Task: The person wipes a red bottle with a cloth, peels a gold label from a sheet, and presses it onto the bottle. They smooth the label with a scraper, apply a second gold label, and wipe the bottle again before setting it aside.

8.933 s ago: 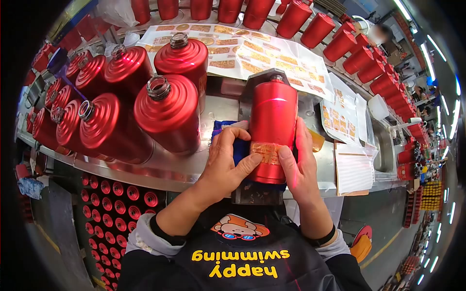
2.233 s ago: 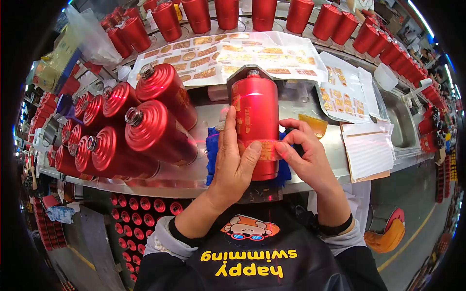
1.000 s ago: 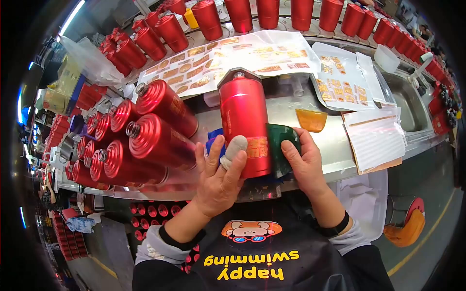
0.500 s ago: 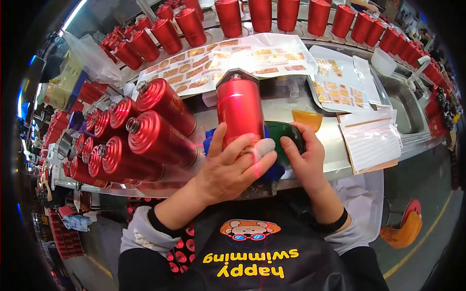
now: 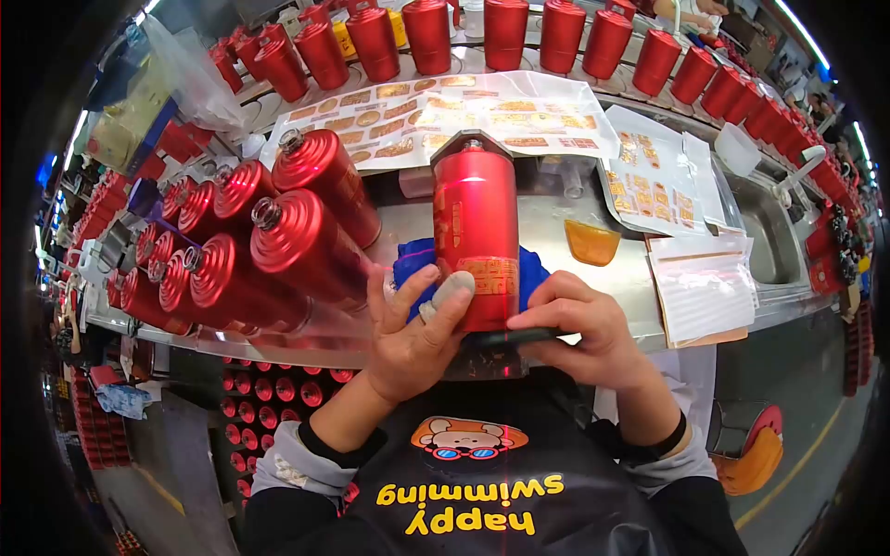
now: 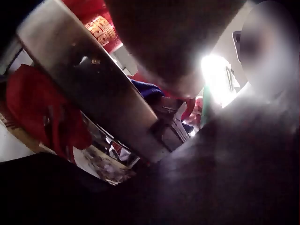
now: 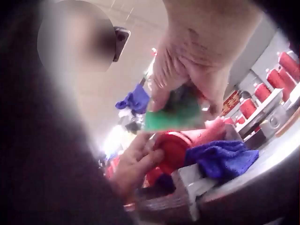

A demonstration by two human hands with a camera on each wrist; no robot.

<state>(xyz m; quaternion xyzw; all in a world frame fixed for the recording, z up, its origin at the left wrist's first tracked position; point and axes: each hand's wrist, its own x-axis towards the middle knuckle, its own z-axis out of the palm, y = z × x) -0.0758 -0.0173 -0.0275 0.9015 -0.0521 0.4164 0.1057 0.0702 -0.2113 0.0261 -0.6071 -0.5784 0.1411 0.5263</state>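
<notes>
A red bottle [image 5: 477, 204] lies on its side in a holder, neck away from me, over a blue cloth [image 5: 533, 273]. A gold label [image 5: 496, 276] sits near its base. My left hand [image 5: 413, 343] is beside the bottle's lower left, fingers spread, with a whitish cover on one fingertip touching the bottle near the label. In my right hand [image 5: 593, 338] a green scraper [image 7: 171, 119] is pinched between thumb and fingers, seen edge-on in the head view, right at the bottle's base. The left wrist view is mostly dark; a gold-patterned label [image 6: 101, 29] shows there.
Several red bottles [image 5: 297, 236] stand at the left. Behind the holder lies a sheet of gold labels [image 5: 371, 153]; an amber scraper [image 5: 591, 243] rests to the right. Papers [image 5: 705, 287] and a sink [image 5: 774, 232] are farther right. More red bottles [image 5: 505, 35] line the back.
Earlier both hands were on the label; the right hand then took up the green scraper. In the last half second the scraper turned edge-on toward the base, and the left hand moved back left.
</notes>
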